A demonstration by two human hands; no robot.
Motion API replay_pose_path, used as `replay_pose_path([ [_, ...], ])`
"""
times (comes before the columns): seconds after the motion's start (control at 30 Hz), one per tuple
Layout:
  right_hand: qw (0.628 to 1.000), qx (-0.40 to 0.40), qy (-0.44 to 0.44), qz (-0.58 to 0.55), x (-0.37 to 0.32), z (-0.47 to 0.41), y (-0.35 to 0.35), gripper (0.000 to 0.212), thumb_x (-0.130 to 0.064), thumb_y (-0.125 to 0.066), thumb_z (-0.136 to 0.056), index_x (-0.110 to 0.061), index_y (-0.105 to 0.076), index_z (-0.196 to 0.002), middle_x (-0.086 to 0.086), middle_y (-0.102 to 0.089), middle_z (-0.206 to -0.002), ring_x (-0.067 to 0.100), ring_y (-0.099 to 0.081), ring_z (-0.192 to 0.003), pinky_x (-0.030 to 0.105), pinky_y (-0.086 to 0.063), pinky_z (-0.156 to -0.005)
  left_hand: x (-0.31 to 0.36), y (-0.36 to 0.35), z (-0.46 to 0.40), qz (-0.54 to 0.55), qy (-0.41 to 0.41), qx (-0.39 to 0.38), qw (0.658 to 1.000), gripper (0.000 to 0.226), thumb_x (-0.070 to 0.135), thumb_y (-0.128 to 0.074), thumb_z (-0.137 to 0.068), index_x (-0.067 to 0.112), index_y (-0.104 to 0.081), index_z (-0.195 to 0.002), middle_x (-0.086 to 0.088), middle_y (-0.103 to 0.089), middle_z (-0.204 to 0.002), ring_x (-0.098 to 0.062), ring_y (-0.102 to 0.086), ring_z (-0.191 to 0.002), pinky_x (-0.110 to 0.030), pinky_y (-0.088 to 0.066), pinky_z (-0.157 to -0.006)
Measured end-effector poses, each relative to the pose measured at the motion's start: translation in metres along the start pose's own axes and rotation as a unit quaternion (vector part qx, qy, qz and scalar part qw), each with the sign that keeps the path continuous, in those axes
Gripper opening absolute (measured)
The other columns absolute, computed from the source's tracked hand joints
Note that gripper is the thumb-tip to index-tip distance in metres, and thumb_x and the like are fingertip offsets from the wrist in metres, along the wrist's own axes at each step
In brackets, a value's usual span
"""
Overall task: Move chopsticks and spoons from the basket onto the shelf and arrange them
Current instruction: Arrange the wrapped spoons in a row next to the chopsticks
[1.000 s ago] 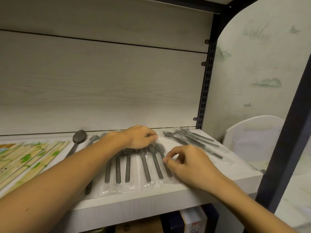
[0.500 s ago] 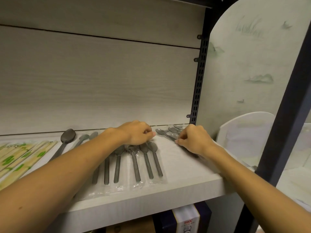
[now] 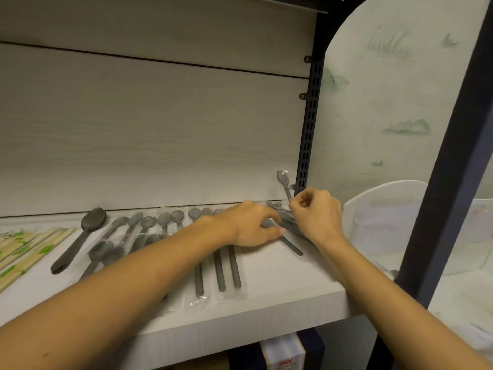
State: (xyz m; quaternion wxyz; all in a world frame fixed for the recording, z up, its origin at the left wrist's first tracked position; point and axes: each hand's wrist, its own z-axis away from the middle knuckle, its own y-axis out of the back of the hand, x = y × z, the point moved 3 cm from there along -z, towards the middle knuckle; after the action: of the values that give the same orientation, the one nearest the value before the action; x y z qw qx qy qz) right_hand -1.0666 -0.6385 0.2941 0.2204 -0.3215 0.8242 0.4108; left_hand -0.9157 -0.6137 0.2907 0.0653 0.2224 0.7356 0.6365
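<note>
On the pale wooden shelf [image 3: 280,295], a row of grey spoons [image 3: 170,220] in clear plastic sleeves lies side by side, bowls toward the back panel and handles pointing at the front edge. At the left end of that row a larger dark spoon [image 3: 80,236] lies without a sleeve that I can make out, and left of it, at the frame's edge, sit paper-wrapped chopsticks [image 3: 29,247] printed with green marks. The basket is not in view.

The left hand [image 3: 250,225] reaches across the row and rests on the shelf near its right end, fingers bent downward and fingertips pressing on a wrapped spoon [image 3: 289,244] whose handle runs out to the right from under them. Whether the thumb closes round it cannot be told.

The right hand [image 3: 317,214] is just beside the left, close to the black slotted upright [image 3: 306,134] of the shelf frame. Its fingers are curled, and thumb and forefinger pinch the handle of a raised spoon [image 3: 283,180], which stands nearly upright with its bowl above the hand, in front of the back panel. Under this hand lies a loose pile of more wrapped spoons [image 3: 286,222], angled across the right corner of the shelf.

Below the shelf, the tops of some boxes [image 3: 282,353] show. To the right stands a white curved panel [image 3: 384,209].
</note>
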Motion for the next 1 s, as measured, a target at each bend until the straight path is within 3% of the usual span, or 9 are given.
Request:
replay_pose_path([
  [0.17,1.000,-0.018,0.018,0.016,0.002,0.002,-0.002,0.012,-0.018,-0.058,-0.086,-0.016,-0.066,-0.078,0.001,-0.067,-0.079,0.021,-0.059,-0.076,0.027,-0.040,-0.065,0.011,-0.010,-0.009,-0.001,0.035,-0.004,0.999,0.050,0.063,-0.057,-0.083,0.023,-0.070,-0.111,0.002,-0.068,-0.114,-0.018,-0.059,-0.105,-0.038,-0.050,-0.091],
  [0.37,0.997,-0.069,0.018,0.021,0.006,0.000,-0.010,0.014,-0.017,-0.058,-0.085,-0.013,-0.066,-0.074,0.003,-0.067,-0.076,0.024,-0.060,-0.076,0.027,-0.040,-0.063,0.000,-0.003,-0.002,0.066,0.066,0.008,0.996,0.036,0.051,-0.073,-0.076,0.020,-0.074,-0.093,0.005,-0.072,-0.097,-0.015,-0.060,-0.097,-0.035,-0.051,-0.087],
  [0.6,0.996,-0.079,0.023,0.021,0.005,0.002,-0.012,0.017,-0.018,-0.056,-0.087,-0.011,-0.065,-0.074,0.005,-0.067,-0.076,0.026,-0.060,-0.078,0.029,-0.044,-0.066,0.001,0.005,0.015,0.072,0.045,0.031,0.996,0.012,0.022,-0.072,-0.083,0.010,-0.075,-0.083,0.001,-0.072,-0.080,-0.011,-0.059,-0.076,-0.025,-0.048,-0.074],
  [0.8,0.997,-0.073,0.018,0.017,0.003,0.005,-0.008,0.020,-0.018,-0.056,-0.086,-0.018,-0.056,-0.066,0.002,-0.062,-0.069,0.025,-0.053,-0.071,0.027,-0.036,-0.064,0.000,0.009,0.023,0.050,0.053,0.058,0.996,0.015,0.028,-0.067,-0.087,0.021,-0.067,-0.073,0.004,-0.068,-0.078,-0.017,-0.062,-0.081,-0.032,-0.051,-0.075],
  [1.0,0.996,-0.087,0.019,0.011,0.004,0.005,-0.011,0.020,-0.020,-0.055,-0.087,-0.013,-0.062,-0.070,0.004,-0.065,-0.071,0.026,-0.058,-0.073,0.029,-0.043,-0.064,-0.025,0.037,0.040,0.024,0.092,0.076,0.993,0.015,0.024,-0.059,-0.091,0.015,-0.071,-0.089,0.005,-0.066,-0.084,-0.018,-0.063,-0.084,-0.032,-0.053,-0.077],
])
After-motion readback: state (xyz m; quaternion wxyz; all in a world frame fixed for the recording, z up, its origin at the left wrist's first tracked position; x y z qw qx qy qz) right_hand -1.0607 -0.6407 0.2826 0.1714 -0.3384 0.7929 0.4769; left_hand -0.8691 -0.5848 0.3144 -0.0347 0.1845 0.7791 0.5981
